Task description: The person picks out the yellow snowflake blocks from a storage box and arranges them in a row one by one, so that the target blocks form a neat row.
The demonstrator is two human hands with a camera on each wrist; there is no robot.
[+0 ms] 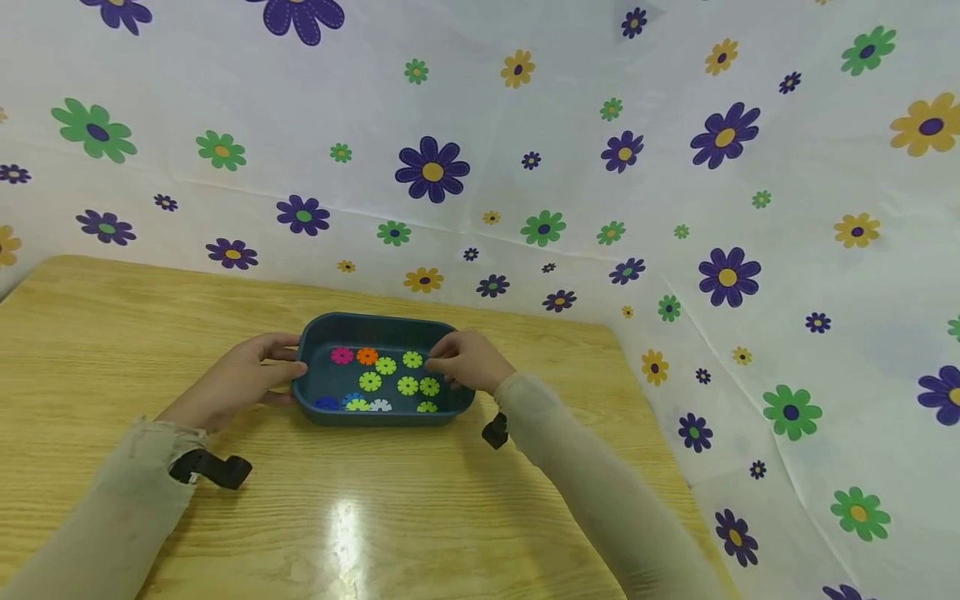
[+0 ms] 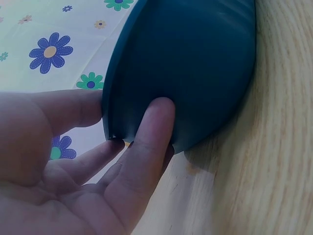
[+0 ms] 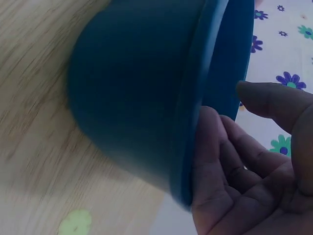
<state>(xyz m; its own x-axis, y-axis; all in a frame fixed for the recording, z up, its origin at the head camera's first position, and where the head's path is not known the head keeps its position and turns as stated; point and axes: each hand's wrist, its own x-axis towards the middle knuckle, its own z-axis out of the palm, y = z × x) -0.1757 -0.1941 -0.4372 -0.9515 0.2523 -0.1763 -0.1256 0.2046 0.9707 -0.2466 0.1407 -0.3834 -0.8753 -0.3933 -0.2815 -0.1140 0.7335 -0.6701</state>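
Observation:
A dark teal plastic tub point(image 1: 386, 419) sits on the table, with several small notched discs inside, mostly yellow-green ones point(image 1: 370, 381). There is also a pink disc point(image 1: 342, 356), an orange disc point(image 1: 367, 356), a white disc point(image 1: 381, 406) and blue ones along the near side. My left hand point(image 1: 262, 371) holds the tub's left end between thumb point(image 2: 159, 115) and fingers. Over the right end, my right hand point(image 1: 471, 360) reaches past the rim; its fingers point(image 3: 208, 147) are loosely bent at the edge, thumb apart, with no disc visible between them.
The wooden table point(image 1: 405, 500) extends around the tub. A yellow-green disc point(image 3: 76, 223) lies on the tabletop in the right wrist view. Behind and to the right hangs a white flower-printed sheet point(image 1: 480, 117). Both wrists carry black camera mounts point(image 1: 217, 468).

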